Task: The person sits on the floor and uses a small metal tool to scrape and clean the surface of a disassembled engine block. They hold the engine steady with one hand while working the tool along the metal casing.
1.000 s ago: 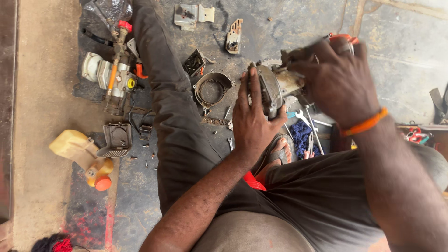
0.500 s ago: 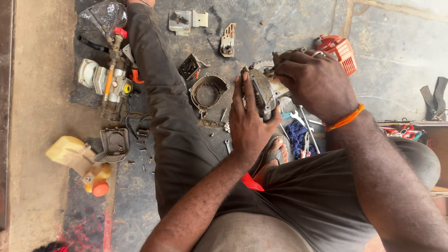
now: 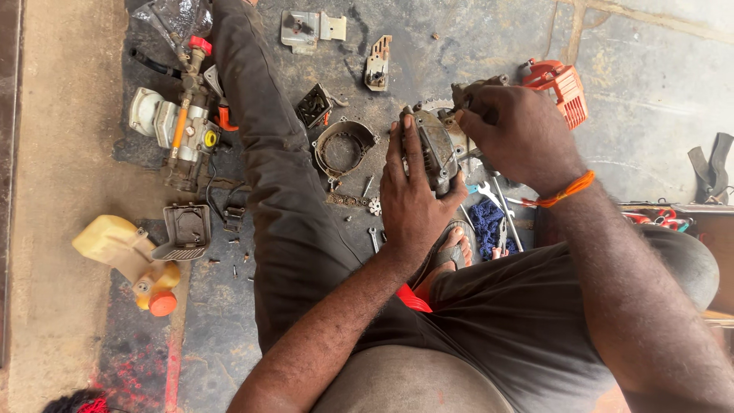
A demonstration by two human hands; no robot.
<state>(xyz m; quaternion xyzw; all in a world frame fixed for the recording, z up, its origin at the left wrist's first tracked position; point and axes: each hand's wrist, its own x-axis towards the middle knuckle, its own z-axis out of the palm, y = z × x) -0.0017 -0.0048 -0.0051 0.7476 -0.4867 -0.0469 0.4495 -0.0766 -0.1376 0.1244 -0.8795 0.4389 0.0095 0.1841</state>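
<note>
Concrete floor (image 3: 474, 46), oil-stained, with a small engine stripped into parts around a seated person.

Head view: the left hand (image 3: 413, 203) lies flat and closed around the grey engine block (image 3: 437, 145), held just above the person's sandalled foot, while the right hand (image 3: 520, 134) grips the block's far side, fingers curled on it. Already off and lying apart on the floor: a round housing (image 3: 344, 145), an orange cover (image 3: 562, 88), a yellow fuel tank (image 3: 122, 248), a black filter box (image 3: 186, 229), two metal plates and loose screws. A larger carburettor-and-shaft assembly (image 3: 183, 126) lies beyond the outstretched leg. Spanners (image 3: 493, 206) rest near a blue rag. Judging by this, the strip-down looks well along, with the block itself remaining in hand.
</note>
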